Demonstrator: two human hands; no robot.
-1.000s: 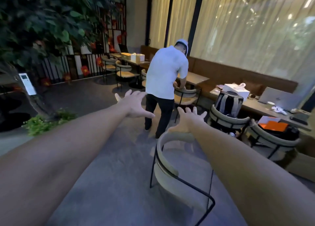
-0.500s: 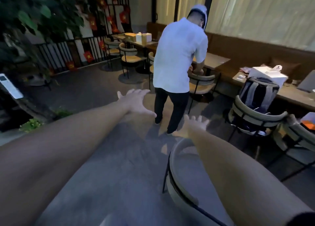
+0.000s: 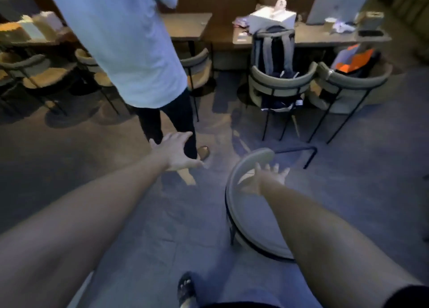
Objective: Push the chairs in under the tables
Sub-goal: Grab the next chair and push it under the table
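A loose chair (image 3: 234, 205) with a curved beige back and thin black legs stands on the floor just in front of me, away from the tables. My right hand (image 3: 267, 178) reaches over its seat with fingers spread, holding nothing. My left hand (image 3: 177, 153) is stretched out to the left of the chair, open, over bare floor. Tables (image 3: 325, 38) run along the far bench. Two chairs stand in front of them: one (image 3: 281, 84) carries a backpack, the other (image 3: 352, 82) orange items.
A person in a white shirt (image 3: 125, 43) and dark trousers stands right ahead, back to me, at another table (image 3: 185, 26). More chairs (image 3: 30, 66) stand at the left. A laptop, a white box and small items lie on the right table. My foot (image 3: 185, 289) shows below.
The view has tilted down and moved closer to the chair and the standing person. My right hand now hovers over the chair's seat instead of resting at its back rim.
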